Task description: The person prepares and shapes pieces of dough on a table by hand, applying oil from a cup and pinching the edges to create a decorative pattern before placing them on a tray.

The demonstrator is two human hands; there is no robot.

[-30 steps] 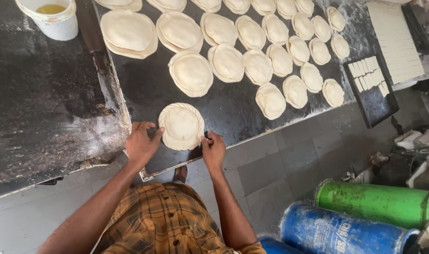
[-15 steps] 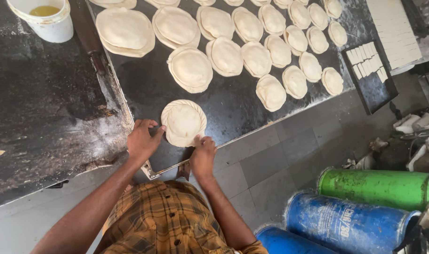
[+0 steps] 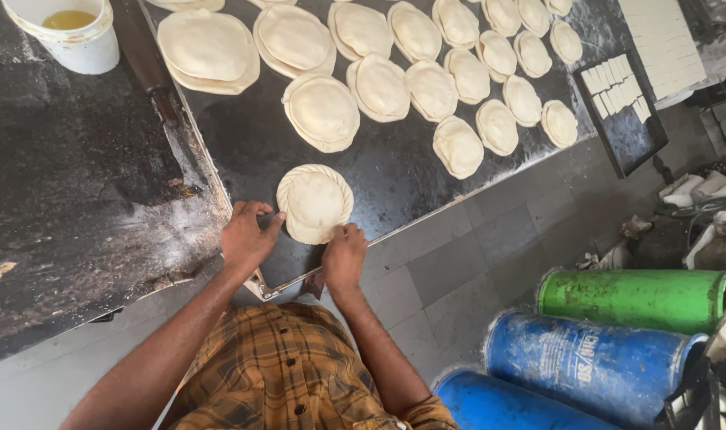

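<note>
Fingers of both hands, left hand (image 3: 246, 236) and right hand (image 3: 344, 256), rest spread against the near rim of the round dough disc (image 3: 315, 203) on the dark oiled desk (image 3: 395, 171), so press lightly and evenly, keeping the edge round

Looks like a street-food or small commercial kitchen, not a home one. Big dark oily steel desk (image 3: 395, 171) loaded with rows of flattened dough discs (image 3: 379, 86), way too many for a household. White tub of yellowish oil (image 3: 70, 33) parked on the grimy black slab (image 3: 68, 191) beside it. Grey tiled floor (image 3: 458, 271) below, plus green (image 3: 637, 299) and blue gas cylinders (image 3: 590, 366) lying on their sides. Pretty rough, hard-working setup overall.
</note>
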